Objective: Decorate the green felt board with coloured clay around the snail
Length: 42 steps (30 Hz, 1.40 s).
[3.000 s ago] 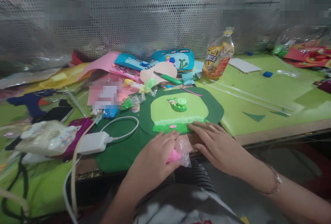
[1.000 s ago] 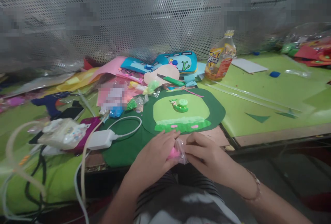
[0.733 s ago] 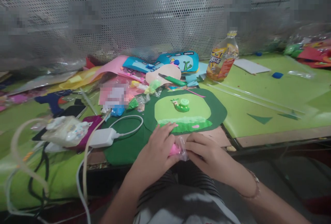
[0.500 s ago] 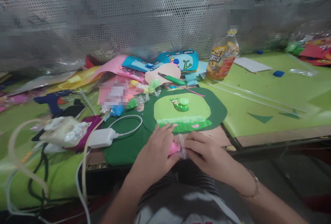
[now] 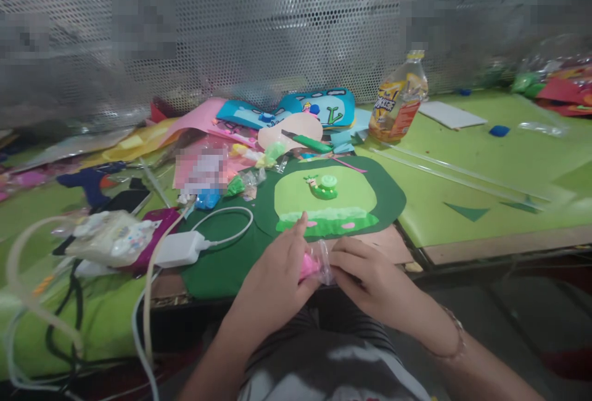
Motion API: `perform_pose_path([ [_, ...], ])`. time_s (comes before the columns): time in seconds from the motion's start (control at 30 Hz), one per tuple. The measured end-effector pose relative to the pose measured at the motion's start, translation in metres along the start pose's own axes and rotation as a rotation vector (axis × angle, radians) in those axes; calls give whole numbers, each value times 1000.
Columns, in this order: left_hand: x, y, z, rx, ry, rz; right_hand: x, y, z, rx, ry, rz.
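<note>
The left hand (image 5: pixel 280 271) bent inward, its forearm toward one o'clock, its index finger stretched toward twelve, thumb and other fingers gripping one pink packet (image 5: pixel 308 266). The right hand (image 5: pixel 365 265), forearm toward ten, had its fingers pinched together on the packet's clear end, at three o'clock. From the packet, at twelve, there lay one dark-green sheet (image 5: pixel 392 203), with one snail figure (image 5: pixel 327 187) and two pink ovals (image 5: pixel 348 226).

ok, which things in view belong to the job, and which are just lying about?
Job, likely:
bagged pink lump, held by left hand and right hand
dark green sheet with snail

Apparently lying about:
bottle
white adapter
blue lump
green scraps
</note>
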<state>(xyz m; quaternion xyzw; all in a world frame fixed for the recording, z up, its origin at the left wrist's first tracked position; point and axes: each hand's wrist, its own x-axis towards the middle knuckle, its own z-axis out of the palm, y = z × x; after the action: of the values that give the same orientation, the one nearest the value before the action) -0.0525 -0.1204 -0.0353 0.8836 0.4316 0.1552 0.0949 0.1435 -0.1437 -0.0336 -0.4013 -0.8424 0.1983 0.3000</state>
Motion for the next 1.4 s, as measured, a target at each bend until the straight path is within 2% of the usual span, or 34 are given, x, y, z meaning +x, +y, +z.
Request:
perform_pose_path([
  [0.2,4,0,-3,49,-42,37,3,-2,0,10,12,14],
  [0.37,4,3,-5,76,17,68,1,-3,0,15,11,13],
  [0.67,6,2,-1,60,50,98,0,-1,1,-1,11,38],
  [0.9,1,2,-2,53,81,42,-1,0,2,6,9,17],
  [1.07,0,1,1,76,127,66,-1,0,2,5,13,13],
  [1.4,0,1,2,156,91,116,-1,-1,1,-10,9,1],
])
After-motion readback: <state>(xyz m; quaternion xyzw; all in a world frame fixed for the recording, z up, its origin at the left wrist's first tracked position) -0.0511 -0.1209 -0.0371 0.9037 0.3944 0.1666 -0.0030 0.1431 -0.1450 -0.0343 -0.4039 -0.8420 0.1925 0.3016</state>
